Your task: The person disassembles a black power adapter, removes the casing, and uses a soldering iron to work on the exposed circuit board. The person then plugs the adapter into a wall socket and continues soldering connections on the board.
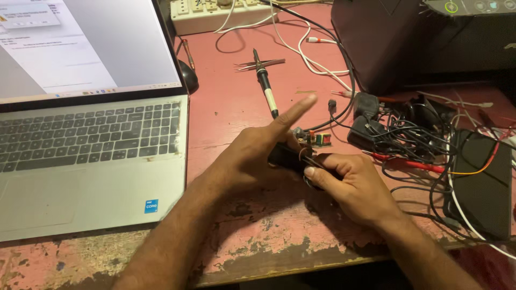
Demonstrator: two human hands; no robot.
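A worn pink counter with peeling paint is carrying everything here, and near its front edge a small dark device is lying between two hands. Its long axis is running roughly left to right, a little tilted, and a small circuit board with coloured parts is showing at its far end. The right hand is wrapping around the right part of the device, fingers curled and pressed on it, thumb on top. The left hand is resting on the left part, with the index finger stretched out and pointing away to the upper right; I cannot tell how its other fingers are gripping below. Both hands are touching the device, so neither is nearer. Behind it a soldering iron is lying, with tweezers across it. On the left an open laptop is standing; on the right, tangled cables and a black box. A power strip is holding several plugs.
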